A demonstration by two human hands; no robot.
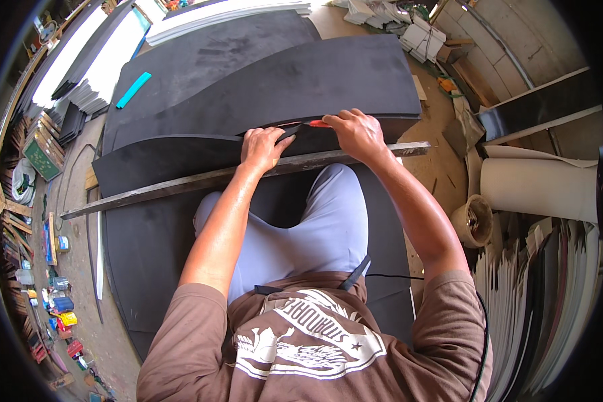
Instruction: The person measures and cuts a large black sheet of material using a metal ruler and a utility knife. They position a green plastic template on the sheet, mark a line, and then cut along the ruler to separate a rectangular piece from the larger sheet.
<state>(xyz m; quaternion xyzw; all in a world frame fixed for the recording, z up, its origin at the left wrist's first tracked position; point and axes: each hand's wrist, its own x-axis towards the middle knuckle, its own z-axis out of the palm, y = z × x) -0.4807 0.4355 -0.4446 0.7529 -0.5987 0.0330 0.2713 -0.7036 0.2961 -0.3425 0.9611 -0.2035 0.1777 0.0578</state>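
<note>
My left hand grips the raised edge of a black foam-like sheet, thumb stretched toward the right. In my right hand is a red-handled cutter, its dark tip pointing left along the edge of the upper black sheet. That sheet lies over another one and its near edge lifts around my hands. A long, dark straight bar runs crosswise just in front of my knees, passing under both wrists. The cutter's far end is hidden in my right fist.
I sit on black sheeting. A turquoise strip lies on the sheets at the far left. Stacked white and black sheets stand beyond it. On the right are a large pale roll, a round bin and upright sheets.
</note>
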